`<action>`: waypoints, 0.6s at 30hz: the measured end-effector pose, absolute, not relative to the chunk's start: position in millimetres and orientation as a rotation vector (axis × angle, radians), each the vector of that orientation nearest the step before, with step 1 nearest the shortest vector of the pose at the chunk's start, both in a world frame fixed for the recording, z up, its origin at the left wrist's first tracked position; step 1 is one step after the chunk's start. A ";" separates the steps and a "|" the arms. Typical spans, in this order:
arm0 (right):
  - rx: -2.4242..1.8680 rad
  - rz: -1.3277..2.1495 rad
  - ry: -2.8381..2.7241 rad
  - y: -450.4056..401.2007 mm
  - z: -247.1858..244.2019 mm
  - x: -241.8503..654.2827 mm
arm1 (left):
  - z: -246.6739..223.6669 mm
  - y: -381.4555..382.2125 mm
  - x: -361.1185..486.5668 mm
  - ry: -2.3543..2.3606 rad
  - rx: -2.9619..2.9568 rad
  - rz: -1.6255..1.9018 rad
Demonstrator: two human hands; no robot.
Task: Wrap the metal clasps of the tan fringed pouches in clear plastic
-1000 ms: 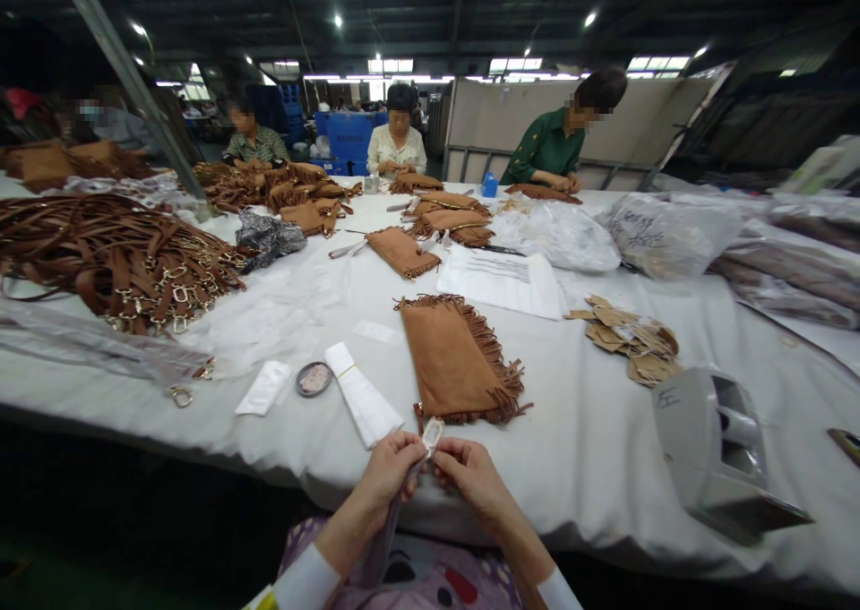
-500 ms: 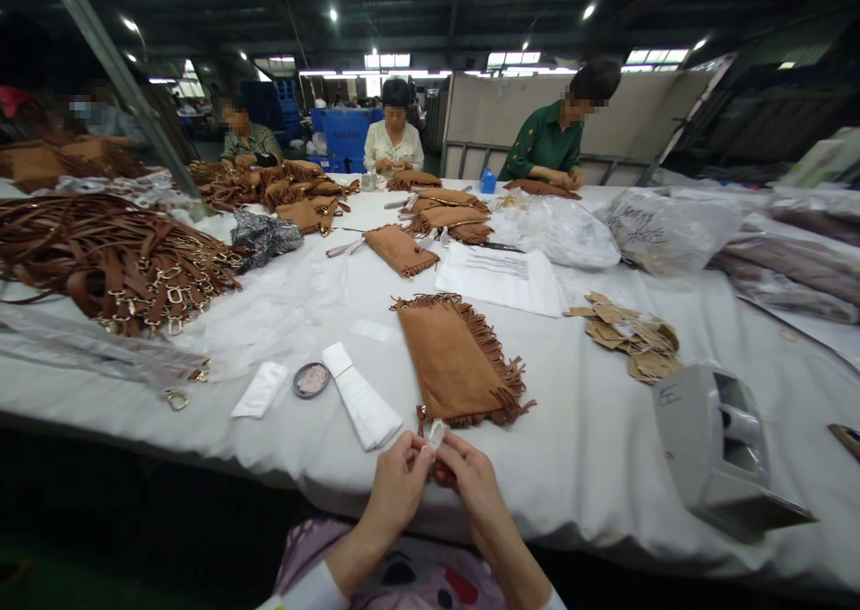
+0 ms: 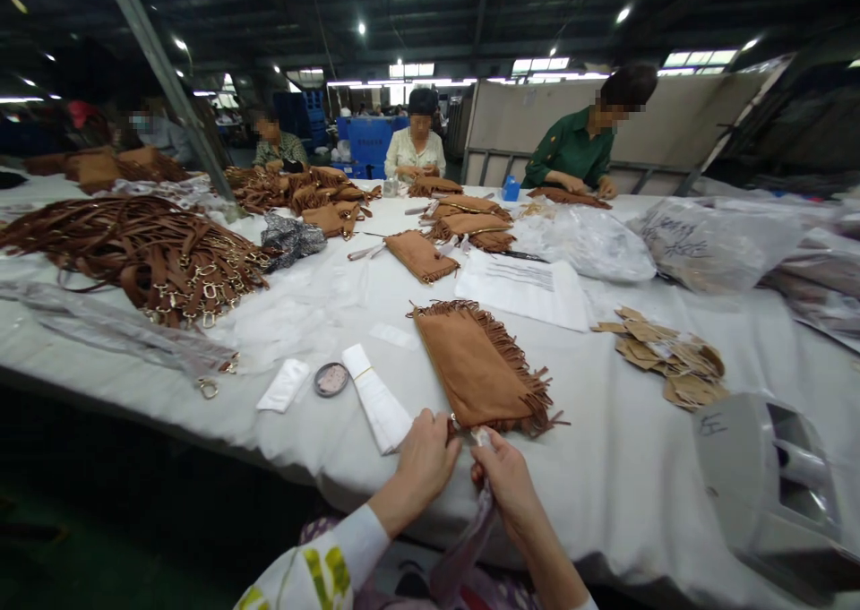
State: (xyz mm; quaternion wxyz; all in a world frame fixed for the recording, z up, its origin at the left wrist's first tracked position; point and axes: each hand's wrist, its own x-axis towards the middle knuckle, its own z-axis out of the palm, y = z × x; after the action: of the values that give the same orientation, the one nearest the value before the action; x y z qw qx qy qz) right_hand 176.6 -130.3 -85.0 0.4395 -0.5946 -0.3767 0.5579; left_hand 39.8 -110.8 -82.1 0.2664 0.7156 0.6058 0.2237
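Note:
In front of me lies a brown fringed bag (image 3: 474,368), flat on the white-covered table, its fringe along the top and right edges. At its near left corner is a small metal fitting, where the fingertips of my left hand (image 3: 426,456) are closed; they partly hide what they pinch. Just to the right, my right hand (image 3: 505,476) is closed on a strap in clear plastic wrap (image 3: 474,538), which hangs over the table edge toward my lap. White folded sheets with a band (image 3: 376,399) lie beside my left hand.
A round tin (image 3: 331,379) and a white packet (image 3: 283,386) lie left. Brown straps with metal clasps (image 3: 194,270) are heaped farther left. Kraft tags (image 3: 662,355) and a tape dispenser (image 3: 745,485) stand right. Several people work across the table.
My view has turned left, shifting things rightward in the picture. My hands have moved apart; the left is now at the bag's corner, and the wrapped strap hangs visibly below my right hand.

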 end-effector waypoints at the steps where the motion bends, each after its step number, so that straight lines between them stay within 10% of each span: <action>1: -1.534 1.358 -0.997 -129.1 -84.1 182.5 | -82.9 -109.5 44.0 1.629 2.000 0.544; 8: -1.870 0.367 -1.366 -133.7 -69.4 213.8 | -82.0 -117.8 46.8 1.531 1.943 0.432; 18: -1.658 1.504 -0.970 -133.2 -80.0 151.3 | -77.8 -141.0 29.1 1.426 2.131 0.552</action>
State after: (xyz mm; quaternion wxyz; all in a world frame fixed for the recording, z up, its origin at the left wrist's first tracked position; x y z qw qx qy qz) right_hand 151.3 -133.2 -80.0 0.3439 -0.6382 -0.3735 0.5787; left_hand 29.1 -141.0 -77.8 0.2564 0.7854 0.5254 0.2034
